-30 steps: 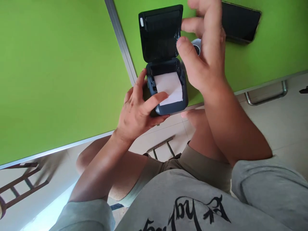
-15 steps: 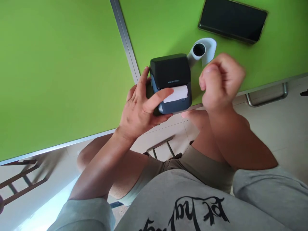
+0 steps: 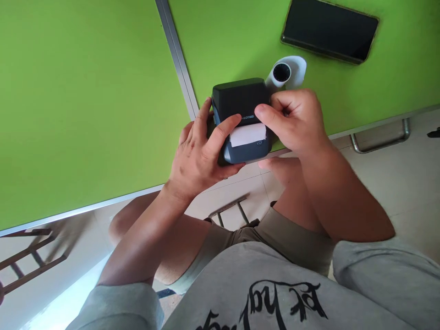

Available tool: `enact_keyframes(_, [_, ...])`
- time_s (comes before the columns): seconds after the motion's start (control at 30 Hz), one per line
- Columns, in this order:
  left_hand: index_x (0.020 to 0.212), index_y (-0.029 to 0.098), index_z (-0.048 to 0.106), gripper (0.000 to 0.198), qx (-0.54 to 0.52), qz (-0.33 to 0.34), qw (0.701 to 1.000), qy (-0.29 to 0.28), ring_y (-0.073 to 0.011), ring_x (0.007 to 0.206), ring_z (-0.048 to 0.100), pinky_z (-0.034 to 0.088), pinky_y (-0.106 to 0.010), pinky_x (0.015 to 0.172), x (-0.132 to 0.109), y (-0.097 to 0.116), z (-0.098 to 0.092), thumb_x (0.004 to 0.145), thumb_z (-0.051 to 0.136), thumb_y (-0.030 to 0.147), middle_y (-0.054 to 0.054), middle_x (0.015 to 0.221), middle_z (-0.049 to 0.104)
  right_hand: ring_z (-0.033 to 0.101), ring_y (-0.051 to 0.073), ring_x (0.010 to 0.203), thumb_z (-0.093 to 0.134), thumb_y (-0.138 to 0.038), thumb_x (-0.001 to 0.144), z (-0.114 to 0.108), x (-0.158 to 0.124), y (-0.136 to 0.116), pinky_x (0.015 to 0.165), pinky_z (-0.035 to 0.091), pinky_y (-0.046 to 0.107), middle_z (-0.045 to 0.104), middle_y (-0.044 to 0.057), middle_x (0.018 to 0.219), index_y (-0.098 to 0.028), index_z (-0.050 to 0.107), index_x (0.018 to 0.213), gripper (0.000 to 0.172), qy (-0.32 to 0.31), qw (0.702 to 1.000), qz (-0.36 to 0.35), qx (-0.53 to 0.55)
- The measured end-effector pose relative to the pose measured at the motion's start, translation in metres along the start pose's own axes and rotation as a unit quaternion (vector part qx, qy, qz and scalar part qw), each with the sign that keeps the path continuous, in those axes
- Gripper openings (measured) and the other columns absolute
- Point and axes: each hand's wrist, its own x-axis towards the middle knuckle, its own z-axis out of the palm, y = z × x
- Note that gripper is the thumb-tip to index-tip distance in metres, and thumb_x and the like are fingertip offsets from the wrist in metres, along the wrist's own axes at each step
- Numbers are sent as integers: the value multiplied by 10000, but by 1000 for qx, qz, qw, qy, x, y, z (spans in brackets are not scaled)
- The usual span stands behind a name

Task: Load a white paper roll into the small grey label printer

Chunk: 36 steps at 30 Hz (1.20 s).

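Observation:
A small black and dark blue label printer (image 3: 240, 94) sits at the front edge of the green table. White paper (image 3: 248, 134) sticks out of its front slot, above a power button. My left hand (image 3: 201, 153) grips the printer's left side, its thumb on the lid by the printed brand name and other fingers along the side and under the front. My right hand (image 3: 297, 117) is at the printer's right side, thumb on the lid's front right corner and fingers curled against the side. Right behind the printer stands a white paper roll (image 3: 277, 76) with a dark core and a loose end.
A dark smartphone (image 3: 330, 31) lies at the back right of the green table (image 3: 85, 91). A metal strip (image 3: 177, 57) runs across the tabletop. Below the edge are a metal handle (image 3: 381, 145), my legs and a stool frame (image 3: 32, 256) on the left.
My right hand has moved left from beside the printer onto its right side and lid. My left thumb has shifted up from the paper to the lid.

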Motion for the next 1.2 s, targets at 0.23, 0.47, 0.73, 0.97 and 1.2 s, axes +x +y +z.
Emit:
enact_keyframes(0.23, [1580, 344, 409, 932, -6, -1, 1000, -12, -435, 1547, 427, 428, -591, 1195, 1, 1, -2, 813, 795, 705, -177, 1713, 357, 243, 53, 436, 682, -711, 896, -20, 7, -10, 427, 191, 282, 271, -62, 451, -215, 336, 514, 715, -111, 991, 64, -27])
enact_keyframes(0.47, [1602, 310, 362, 1007, -12, -8, 1000, -12, -413, 1556, 428, 428, -565, 1217, 2, -1, -1, 808, 699, 830, -188, 1716, 361, 276, 84, 452, 594, -743, 918, -3, -5, -2, 482, 326, 299, 265, -51, 453, -228, 334, 511, 706, -37, 997, 57, -40])
enact_keyframes(0.73, [1666, 155, 181, 1214, -22, -19, 1000, -6, -424, 1563, 420, 360, -558, 1285, 1, 0, 4, 813, 625, 895, -267, 1701, 361, 343, 119, 532, 470, -649, 1022, -1, -19, -8, 604, 362, 323, 277, -30, 523, -230, 358, 594, 609, 9, 996, 18, -85])
enact_keyframes(0.97, [1646, 135, 295, 1105, -9, -33, 999, 1, -396, 1565, 427, 392, -527, 1277, -9, 6, 0, 868, 585, 863, -252, 1676, 418, 319, 114, 522, 491, -461, 1045, -3, -15, -24, 589, 234, 342, 321, -22, 519, -235, 290, 574, 560, -11, 989, 61, -131])
enact_keyframes(1.2, [1656, 171, 322, 1036, 6, -26, 999, 25, -392, 1541, 464, 462, -503, 1218, -15, 7, 3, 905, 537, 851, -223, 1652, 468, 260, 103, 529, 469, -397, 1054, -2, -16, -28, 585, 206, 342, 270, -37, 527, -234, 199, 587, 563, 8, 990, 71, -125])
